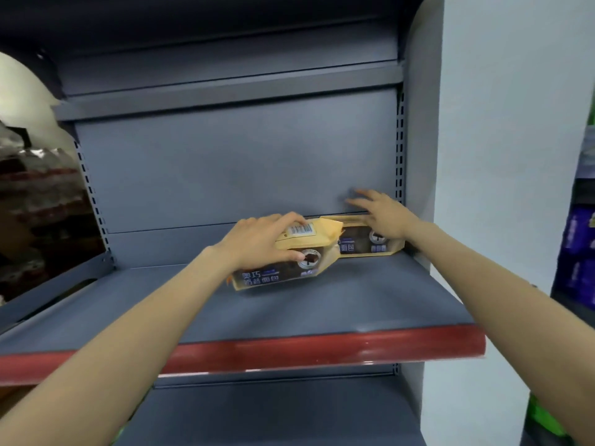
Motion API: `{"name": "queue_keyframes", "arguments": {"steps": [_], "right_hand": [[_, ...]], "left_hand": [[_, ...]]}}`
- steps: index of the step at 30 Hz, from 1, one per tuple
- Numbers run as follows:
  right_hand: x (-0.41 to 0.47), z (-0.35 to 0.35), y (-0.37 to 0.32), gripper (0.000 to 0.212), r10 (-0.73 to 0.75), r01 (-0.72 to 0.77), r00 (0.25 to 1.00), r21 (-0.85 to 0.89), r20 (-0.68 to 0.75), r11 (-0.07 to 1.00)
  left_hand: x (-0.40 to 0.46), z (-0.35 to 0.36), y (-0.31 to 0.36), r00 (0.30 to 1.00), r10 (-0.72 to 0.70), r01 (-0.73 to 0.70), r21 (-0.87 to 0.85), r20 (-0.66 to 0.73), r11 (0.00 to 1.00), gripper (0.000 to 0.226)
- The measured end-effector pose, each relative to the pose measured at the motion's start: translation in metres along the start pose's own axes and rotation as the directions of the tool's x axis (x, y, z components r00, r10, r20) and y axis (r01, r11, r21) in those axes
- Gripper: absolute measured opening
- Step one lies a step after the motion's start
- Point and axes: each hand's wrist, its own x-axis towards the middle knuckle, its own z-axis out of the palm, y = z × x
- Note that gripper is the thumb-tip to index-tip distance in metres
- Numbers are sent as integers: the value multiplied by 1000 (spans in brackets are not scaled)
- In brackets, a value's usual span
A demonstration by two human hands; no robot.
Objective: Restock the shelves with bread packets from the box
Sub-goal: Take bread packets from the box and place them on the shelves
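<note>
The bread packet (283, 265) in my left hand (257, 239) is yellow-tan with a dark panel, white characters and a round picture on its face, and a barcode label on its folded top. My fingers curl over that top and my thumb presses its front, so I grip it, tilted, low over the grey shelf (322, 304) near the back. A 2nd packet (363, 241) of the same kind stands at the back right, against the rear panel (225, 169). My right hand (383, 217) rests on its top with fingers straight and spread, gripping nothing. The 2 packets overlap at their near ends. A red strip (322, 347) edges the shelf front. Blurred stocked goods (38, 188) sit far left, purple packages (579, 239) far right.
</note>
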Motion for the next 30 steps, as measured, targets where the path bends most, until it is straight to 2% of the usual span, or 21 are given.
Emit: {"name": "queue_keyframes", "arguments": {"steps": [2, 4, 6, 9, 11, 15, 18, 22, 24, 25, 27, 29, 30], "right_hand": [[-15, -20, -5, 42, 42, 23, 977, 299, -208, 954], [-38, -38, -13, 36, 109, 46, 941, 444, -319, 895], [-59, -42, -16, 34, 98, 14, 952, 363, -290, 932], [-69, -22, -8, 41, 73, -67, 996, 116, -51, 991], [-69, -2, -1, 49, 48, -49, 996, 20, 69, 999], [-69, 17, 4, 55, 123, -117, 992, -159, 25, 980], [-71, 13, -2, 56, 127, -125, 992, -114, 11, 986], [-93, -14, -34, 45, 19, -19, 985, -1, -170, 1000], [-111, -26, -60, 36, -27, 52, 949, 71, -315, 996], [-121, -31, -74, 32, -46, 83, 918, 79, -394, 993], [-141, -35, -103, 27, -113, 117, 828, -29, -550, 993], [-164, -33, -133, 23, -179, 110, 746, -146, -641, 983], [-177, -28, -147, 21, -189, 111, 716, -157, -673, 981]], "left_hand": [[21, 3, 17, 999, 41, -41, -20, -2, 999, 58], [47, 10, 36, 996, 87, -87, -50, -1, 995, 58], [72, 18, 55, 993, 117, -117, -75, 8, 990, 60], [93, 35, 74, 985, 136, -135, -19, 102, 991, 72], [91, 44, 71, 977, 136, -148, 63, 167, 987, 83], [69, 49, 46, 992, 49, -56, 56, 118, 997, 85], [53, 43, 41, 998, -19, 16, 44, 67, 999, 74], [18, 20, 57, 994, -44, 37, -62, -104, 997, 49], [-7, 8, 67, 963, -50, 29, -83, -266, 996, 35], [-21, 5, 72, 929, -31, 13, -52, -369, 999, 30], [-49, 2, 82, 829, 33, -3, 54, -558, 999, 25], [-82, 3, 90, 744, 35, -4, 48, -667, 999, 21], [-101, 4, 94, 726, 7, -4, 6, -688, 1000, 19]]}}
